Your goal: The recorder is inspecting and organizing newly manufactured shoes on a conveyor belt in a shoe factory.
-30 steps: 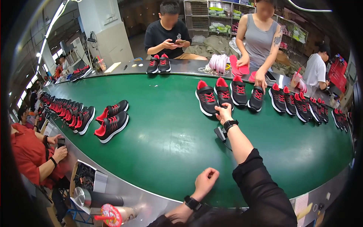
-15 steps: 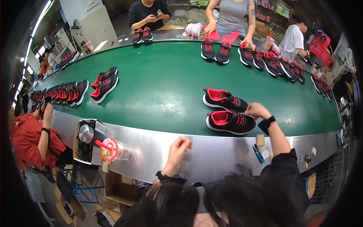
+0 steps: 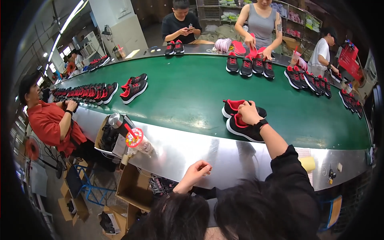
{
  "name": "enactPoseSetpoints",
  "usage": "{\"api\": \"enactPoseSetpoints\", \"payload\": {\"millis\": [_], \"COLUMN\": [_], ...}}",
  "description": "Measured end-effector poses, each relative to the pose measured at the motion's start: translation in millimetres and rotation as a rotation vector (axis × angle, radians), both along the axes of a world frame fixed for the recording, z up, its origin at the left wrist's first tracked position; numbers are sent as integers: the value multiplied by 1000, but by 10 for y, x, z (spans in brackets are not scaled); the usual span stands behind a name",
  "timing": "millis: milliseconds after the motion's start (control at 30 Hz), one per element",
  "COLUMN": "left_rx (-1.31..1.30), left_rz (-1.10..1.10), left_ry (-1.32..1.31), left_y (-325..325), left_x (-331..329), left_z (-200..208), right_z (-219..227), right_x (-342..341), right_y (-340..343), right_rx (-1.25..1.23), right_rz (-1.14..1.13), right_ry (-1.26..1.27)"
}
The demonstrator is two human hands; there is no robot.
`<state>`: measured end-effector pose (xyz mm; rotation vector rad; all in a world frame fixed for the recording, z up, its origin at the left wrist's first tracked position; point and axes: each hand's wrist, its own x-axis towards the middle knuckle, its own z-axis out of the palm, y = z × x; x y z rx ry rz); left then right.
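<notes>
A pair of black sneakers with red linings stands on the green belt (image 3: 182, 92) before me, toes to the right. My right hand (image 3: 249, 113) reaches over them, its fingers bent down and closed at the opening of the far sneaker (image 3: 229, 107). The palm covers part of the near sneaker (image 3: 239, 129), and some fingertips are hidden. Lower down, my left hand (image 3: 196, 173) hovers above the metal edge (image 3: 176, 150) of the bench. Its fingers curl loosely together with nothing in them.
At the left stand a drink cup (image 3: 139, 142) and a box with a steel flask (image 3: 116, 120). A yellow pad (image 3: 307, 164) lies right of my arm. More sneakers (image 3: 134, 91) stand on the belt. Across it, a person in grey (image 3: 262, 26) handles shoes; one in red (image 3: 50, 124) stands left.
My right hand has moved left from the sneakers' toes to their openings. The whole view has shifted, bringing the person in red further in. Across the belt, the person in grey's hands have moved.
</notes>
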<state>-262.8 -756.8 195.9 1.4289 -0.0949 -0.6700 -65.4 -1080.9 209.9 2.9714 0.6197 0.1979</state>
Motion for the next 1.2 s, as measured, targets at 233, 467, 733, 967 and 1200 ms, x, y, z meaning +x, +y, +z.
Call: {"api": "enactPoseSetpoints", "payload": {"millis": [233,467,733,967,1200], "left_rx": [230,524,672,423,269], "left_rz": [294,289,370,120,143], "left_ry": [-186,-400,-502,-212,-140], "left_y": [165,-94,-199,-285,-266], "left_x": [76,220,329,411,401], "left_z": [-402,-536,-680,-518,-594], "right_z": [716,675,17,-377,-429], "right_x": [-772,-1557,-1864,-1756,-1648], "right_y": [445,745,491,563,429], "right_rx": [275,603,1063,1003,947], "right_rz": [524,73,-499,-557,-429], "right_ry": [12,-106,427,318,420]}}
